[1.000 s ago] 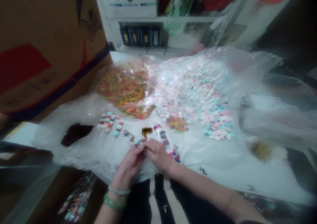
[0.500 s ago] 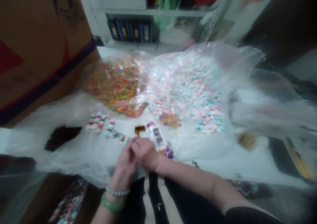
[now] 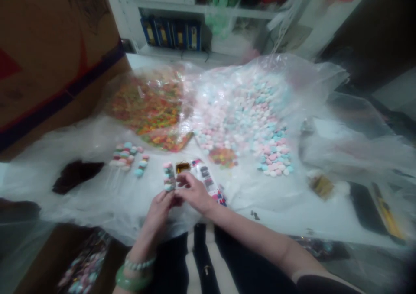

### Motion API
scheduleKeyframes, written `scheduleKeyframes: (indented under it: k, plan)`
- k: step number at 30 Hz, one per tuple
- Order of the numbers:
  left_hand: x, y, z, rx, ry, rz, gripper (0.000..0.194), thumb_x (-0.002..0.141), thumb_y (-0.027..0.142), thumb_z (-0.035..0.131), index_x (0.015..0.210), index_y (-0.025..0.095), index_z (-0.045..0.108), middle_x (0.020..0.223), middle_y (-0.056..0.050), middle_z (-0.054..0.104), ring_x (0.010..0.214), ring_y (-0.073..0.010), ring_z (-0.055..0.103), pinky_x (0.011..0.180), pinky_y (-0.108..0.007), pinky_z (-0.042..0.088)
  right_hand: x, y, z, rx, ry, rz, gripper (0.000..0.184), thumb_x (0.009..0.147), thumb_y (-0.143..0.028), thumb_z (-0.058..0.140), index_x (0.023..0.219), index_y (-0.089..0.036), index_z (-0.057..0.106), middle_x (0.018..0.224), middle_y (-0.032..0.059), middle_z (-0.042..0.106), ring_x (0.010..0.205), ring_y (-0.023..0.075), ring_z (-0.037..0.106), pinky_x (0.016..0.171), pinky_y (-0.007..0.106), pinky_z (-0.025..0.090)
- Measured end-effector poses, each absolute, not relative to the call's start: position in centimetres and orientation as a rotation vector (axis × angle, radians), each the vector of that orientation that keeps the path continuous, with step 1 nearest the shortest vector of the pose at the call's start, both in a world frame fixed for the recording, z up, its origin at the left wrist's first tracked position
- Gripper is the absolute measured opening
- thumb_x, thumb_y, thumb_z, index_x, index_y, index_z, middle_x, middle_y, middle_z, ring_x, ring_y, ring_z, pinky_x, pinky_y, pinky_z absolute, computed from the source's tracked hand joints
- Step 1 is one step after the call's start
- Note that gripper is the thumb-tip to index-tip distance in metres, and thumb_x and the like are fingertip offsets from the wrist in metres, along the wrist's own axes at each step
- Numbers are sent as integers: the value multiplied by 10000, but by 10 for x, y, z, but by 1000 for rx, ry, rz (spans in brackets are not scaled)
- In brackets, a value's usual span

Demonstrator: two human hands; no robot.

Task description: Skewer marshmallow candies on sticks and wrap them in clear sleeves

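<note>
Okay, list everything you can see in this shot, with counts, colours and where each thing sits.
cardboard box: one, brown with red and navy markings, far left.
gummy candies: many, orange and green, in clear plastic, back left.
round candies: many, pink, white and blue, heaped on clear plastic, back right of centre.
candy skewers: several, exact count unclear, pastel, left of the hands.
printed strip: one, white with dark and red marks, beyond the right hand.
blue boxes: four, blue, on the back shelf.
held candy skewer: one, pastel, upright.
left hand: one, holding the held candy skewer; green bangle and beaded bracelet on the wrist.
right hand: one, beside the held candy skewer.
</note>
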State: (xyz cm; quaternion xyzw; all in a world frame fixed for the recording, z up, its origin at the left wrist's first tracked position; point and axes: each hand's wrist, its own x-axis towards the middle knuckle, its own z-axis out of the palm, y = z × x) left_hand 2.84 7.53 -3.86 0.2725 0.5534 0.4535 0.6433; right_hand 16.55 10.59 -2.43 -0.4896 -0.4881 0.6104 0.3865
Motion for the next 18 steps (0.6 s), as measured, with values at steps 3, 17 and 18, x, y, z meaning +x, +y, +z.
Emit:
scheduleKeyframes:
  k: [3, 17, 18]
  plan:
    - [37, 71, -41, 555, 1178, 856, 328, 719, 443, 736, 652, 141, 624, 542, -23, 587, 386, -111, 475, 396, -231, 363, 156, 109, -28, -1145, -973, 1867, 227, 679, -260, 635, 889, -217, 561, 717, -44, 582, 568, 125, 515, 537, 252, 423]
    - [15, 81, -54, 304, 1478, 1209, 218, 659, 325, 708, 661, 182, 544, 452, 81, 423, 318, -37, 253, 320, -179, 149, 181, 192, -52, -1831, -1986, 693, 180, 884, -229, 492, 845, -207, 666, 915, 58, 666, 909, 188, 574, 795, 289, 387]
    - [14, 83, -55, 264, 1455, 1199, 220, 654, 326, 698, 657, 182, 533, 450, 83, 419, 311, -34, 244, 313, -173, 148, 180, 196, -55, -1847, -2040, 695, 181, 880, -221, 500, 825, -208, 671, 902, 60, 670, 892, 190, 578, 775, 286, 384]
